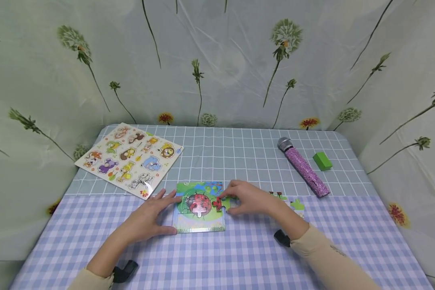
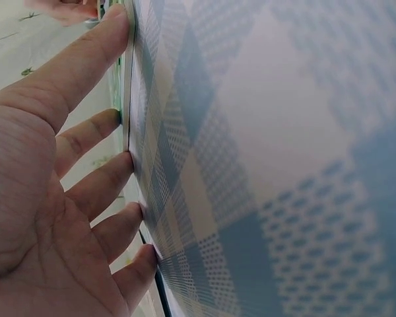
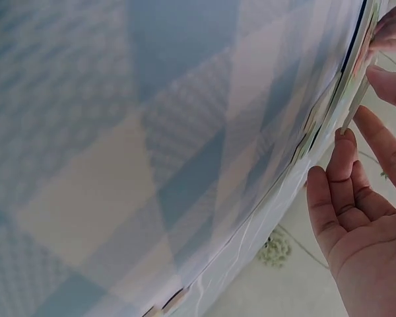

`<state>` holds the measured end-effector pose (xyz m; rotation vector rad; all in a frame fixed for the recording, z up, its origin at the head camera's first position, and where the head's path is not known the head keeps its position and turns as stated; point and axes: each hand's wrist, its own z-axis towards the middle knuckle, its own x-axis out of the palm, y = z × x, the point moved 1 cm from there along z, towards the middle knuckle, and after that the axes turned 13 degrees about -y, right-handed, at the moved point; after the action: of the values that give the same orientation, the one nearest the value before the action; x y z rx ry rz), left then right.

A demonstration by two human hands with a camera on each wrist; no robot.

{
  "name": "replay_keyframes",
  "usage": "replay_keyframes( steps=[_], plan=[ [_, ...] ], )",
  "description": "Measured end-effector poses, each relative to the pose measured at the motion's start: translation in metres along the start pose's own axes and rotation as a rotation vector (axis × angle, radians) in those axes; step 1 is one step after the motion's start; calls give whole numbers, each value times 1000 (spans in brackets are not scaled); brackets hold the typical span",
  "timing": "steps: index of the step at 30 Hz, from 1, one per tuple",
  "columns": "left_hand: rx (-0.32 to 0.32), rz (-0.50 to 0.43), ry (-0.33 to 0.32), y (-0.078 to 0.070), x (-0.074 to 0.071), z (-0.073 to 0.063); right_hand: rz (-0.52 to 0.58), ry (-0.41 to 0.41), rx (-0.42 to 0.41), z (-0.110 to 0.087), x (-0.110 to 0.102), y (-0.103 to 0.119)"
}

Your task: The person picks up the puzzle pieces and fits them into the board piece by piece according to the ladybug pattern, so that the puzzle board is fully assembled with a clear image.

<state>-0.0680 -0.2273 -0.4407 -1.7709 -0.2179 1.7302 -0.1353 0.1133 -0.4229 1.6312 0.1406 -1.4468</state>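
The puzzle piece (image 1: 218, 204) lies at the ladybug board's (image 1: 199, 224) right edge, just left of the nearer right hand (image 1: 250, 198), pinched in its fingers, while the left hand (image 1: 148, 217), fingers spread, touches the board's opposite edge.

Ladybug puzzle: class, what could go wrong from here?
The piece the right hand pinches at the right side of the ladybug puzzle might go in misaligned. Pressing hard could shift the puzzle if the left hand, touching its left edge, doesn't steady it. Loose pieces lie close to the right forearm, which might sweep them aside.
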Motion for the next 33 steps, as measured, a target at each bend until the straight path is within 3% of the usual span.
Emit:
replay_keyframes(
  steps=[17,33],
  plan=[
    [-3,-1,-3,0,-1,2,-38,37,-26,16,13,15],
    [7,5,-4,3,1,0,-64,61,-46,25,17,15]
  ],
)
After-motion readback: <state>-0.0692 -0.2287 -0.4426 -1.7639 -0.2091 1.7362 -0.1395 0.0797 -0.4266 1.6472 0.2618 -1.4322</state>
